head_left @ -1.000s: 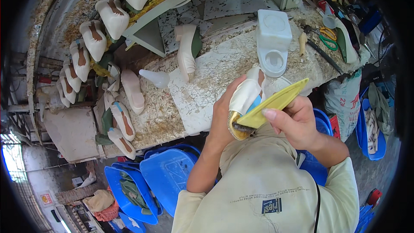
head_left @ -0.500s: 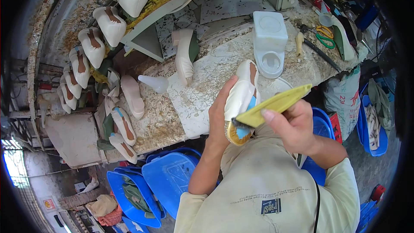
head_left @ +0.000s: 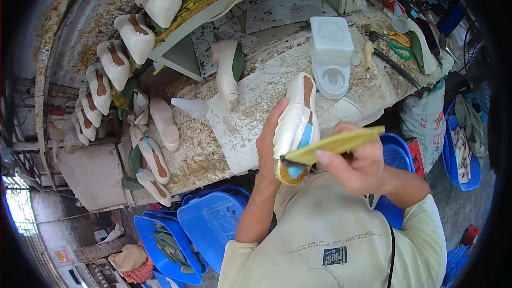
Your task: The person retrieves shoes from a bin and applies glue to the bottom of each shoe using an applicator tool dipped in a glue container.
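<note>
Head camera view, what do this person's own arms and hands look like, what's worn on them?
Both hands, left hand and right hand, are bare: no gloves, rings or watch visible. The forearms are bare too. Short pale cream sleeves end near the elbows, part of a shirt with a small dark printed patch. No cables on the arms.

Shoe [head_left: 296, 120] smooth cream leather; bench [head_left: 256, 101] rough, glue-crusted.

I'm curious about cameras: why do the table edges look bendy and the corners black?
Head view: the fisheye lens curves the workbench edges and leaves a black rim; the middle is sharp, with the cream shoe and yellow brush clear under even daylight.
</note>
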Motion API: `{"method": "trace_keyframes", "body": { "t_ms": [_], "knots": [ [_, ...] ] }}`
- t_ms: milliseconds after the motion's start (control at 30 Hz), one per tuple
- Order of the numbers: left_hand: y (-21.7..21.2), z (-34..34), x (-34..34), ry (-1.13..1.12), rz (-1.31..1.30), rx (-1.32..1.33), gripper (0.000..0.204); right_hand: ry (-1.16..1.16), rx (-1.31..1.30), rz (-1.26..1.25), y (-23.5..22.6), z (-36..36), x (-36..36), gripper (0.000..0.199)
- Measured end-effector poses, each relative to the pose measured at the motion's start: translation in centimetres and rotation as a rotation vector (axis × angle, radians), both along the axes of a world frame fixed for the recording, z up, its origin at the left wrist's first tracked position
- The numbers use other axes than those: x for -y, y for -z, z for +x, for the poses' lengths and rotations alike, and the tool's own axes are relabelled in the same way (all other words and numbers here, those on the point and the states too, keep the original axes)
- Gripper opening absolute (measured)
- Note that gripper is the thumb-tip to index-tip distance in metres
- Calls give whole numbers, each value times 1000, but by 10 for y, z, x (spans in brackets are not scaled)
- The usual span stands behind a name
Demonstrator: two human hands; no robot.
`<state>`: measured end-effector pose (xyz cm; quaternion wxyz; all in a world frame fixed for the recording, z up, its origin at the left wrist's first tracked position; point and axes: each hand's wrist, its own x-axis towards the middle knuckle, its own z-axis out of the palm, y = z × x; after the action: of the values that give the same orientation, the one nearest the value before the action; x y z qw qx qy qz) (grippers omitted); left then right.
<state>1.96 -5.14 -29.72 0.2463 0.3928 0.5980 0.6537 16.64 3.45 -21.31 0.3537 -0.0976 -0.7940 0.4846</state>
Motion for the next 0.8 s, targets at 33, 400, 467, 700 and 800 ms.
{"method": "trace_keyframes", "body": {
  "t_ms": [33,400,467,700,800],
  "knots": [
    [-3,1,0,-5,12,-86,59,58,19,6,0,-2,-4,8],
    [-3,-2,-2,-7,38,-76,54,-214,-23,142,-4,-1,1,13],
    [-6,0,-5,-7,73,-106,55,-99,-44,105,-1,-3,-4,10],
    [-42,20,-10,126,316,790,46,188,-9,257,1,-4,-20,10],
    [-37,3,-16,153,91,1154,49,35,-68,359,-2,2,-6,13]
  ]
}}
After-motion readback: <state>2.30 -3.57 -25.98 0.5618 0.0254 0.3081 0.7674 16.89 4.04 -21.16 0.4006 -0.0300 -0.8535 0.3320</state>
